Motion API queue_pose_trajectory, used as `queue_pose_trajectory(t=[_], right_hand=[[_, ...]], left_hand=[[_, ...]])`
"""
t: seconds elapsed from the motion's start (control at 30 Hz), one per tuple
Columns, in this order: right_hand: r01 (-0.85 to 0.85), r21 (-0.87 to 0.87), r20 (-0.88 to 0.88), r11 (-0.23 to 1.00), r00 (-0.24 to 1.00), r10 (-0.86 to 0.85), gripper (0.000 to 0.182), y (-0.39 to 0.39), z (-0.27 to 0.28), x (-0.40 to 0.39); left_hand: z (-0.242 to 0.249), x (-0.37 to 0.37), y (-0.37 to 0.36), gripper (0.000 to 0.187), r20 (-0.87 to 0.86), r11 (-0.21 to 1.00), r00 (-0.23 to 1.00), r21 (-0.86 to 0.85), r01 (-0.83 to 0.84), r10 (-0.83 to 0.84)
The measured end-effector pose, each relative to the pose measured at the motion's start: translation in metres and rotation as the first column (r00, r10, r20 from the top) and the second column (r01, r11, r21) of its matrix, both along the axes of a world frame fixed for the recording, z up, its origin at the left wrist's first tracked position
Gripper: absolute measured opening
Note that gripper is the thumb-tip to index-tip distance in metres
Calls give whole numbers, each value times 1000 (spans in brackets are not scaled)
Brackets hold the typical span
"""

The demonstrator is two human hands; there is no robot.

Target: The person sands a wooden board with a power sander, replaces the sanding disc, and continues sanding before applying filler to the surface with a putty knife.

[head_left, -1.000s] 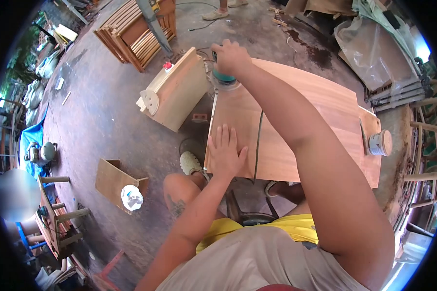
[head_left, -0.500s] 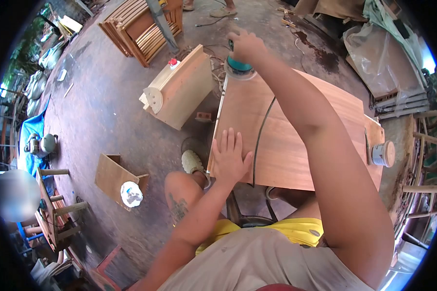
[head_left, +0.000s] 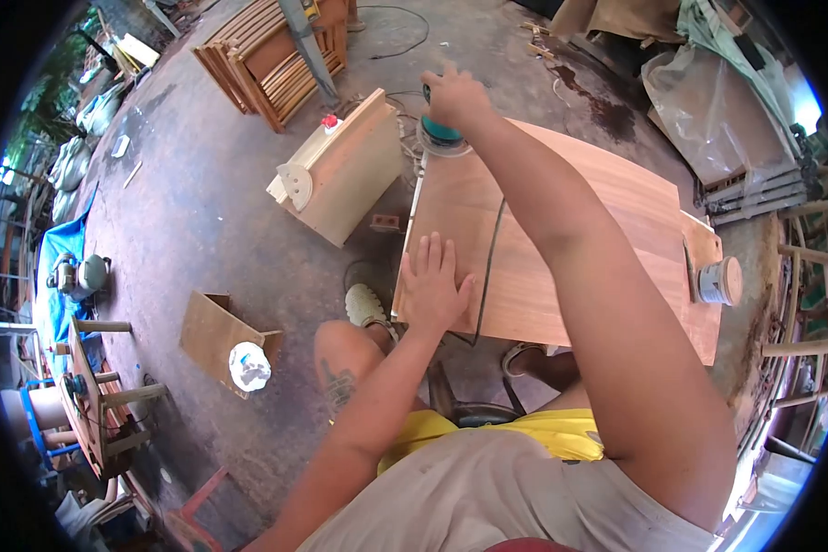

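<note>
A large reddish wooden panel lies flat in front of me. My left hand rests palm down, fingers spread, on the panel's near left corner. Stretched far forward, my right hand grips a teal power tool standing on the panel's far left corner. The tool's black cord runs back across the panel toward me.
A pale wooden box with a red knob lies on the concrete floor left of the panel. Slatted frames stand beyond it. A round tin sits at the panel's right end. A small board holding a white rag lies near my left knee.
My right hand and the tool have stayed at the panel's far left corner, shifting slightly along that edge. My left hand stays pressed on the near corner. The view has shifted a little.
</note>
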State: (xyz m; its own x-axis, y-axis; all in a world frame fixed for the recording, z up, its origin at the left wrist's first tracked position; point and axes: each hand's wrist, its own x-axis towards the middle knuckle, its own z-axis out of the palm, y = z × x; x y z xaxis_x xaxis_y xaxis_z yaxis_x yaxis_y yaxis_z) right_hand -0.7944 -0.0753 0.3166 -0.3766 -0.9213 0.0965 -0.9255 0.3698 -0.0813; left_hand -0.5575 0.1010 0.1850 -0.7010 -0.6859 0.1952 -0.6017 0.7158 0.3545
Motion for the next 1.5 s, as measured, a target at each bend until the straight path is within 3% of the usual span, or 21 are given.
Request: queue_pose_trajectory(t=[0.27, 0.37, 0.43, 0.53, 0.67, 0.8, 0.97, 1.1, 1.2, 1.5], right_hand=[[-233, 50, 46, 971, 972, 231, 53, 38, 7, 42], [-144, 36, 92, 989, 986, 140, 51, 19, 8, 30], [-19, 27, 64, 999, 998, 17, 48, 3, 3, 15], [36, 58, 25, 998, 999, -37, 47, -1, 4, 4], [-70, 58, -65, 996, 995, 74, 47, 38, 5, 11], [-146, 72, 22, 987, 989, 144, 54, 72, 1, 20], [33, 69, 15, 997, 999, -34, 56, 51, 2, 2], [1, 90, -11, 996, 1000, 0, 55, 49, 5, 17], [-129, 74, 15, 989, 992, 129, 52, 66, 0, 39], [11, 75, 26, 997, 1000, -13, 49, 5, 5, 18]], left_hand=[[3, -1, -2, 71, 8, 1000, 1000, 0, -12, 12], [3, 1, -1, 71, -10, 1000, 1000, -4, 7, -7], [5, 0, 0, 71, -5, 1000, 1000, -8, 1, -1], [5, 0, 1, 71, -9, 1000, 1000, -7, -6, 6], [3, 0, 0, 71, -21, 1000, 1000, 2, -9, 9], [4, -1, 1, 71, 8, 1000, 1000, 23, -13, 12], [0, 0, 0, 72, 19, 1000, 1000, -1, -10, 10], [-1, -1, 0, 72, 13, 1000, 1000, 14, -20, 20], [1, 0, 0, 72, 25, 1000, 1000, 4, -15, 15], [5, -2, -5, 69, 46, 1000, 999, 15, -18, 18]])
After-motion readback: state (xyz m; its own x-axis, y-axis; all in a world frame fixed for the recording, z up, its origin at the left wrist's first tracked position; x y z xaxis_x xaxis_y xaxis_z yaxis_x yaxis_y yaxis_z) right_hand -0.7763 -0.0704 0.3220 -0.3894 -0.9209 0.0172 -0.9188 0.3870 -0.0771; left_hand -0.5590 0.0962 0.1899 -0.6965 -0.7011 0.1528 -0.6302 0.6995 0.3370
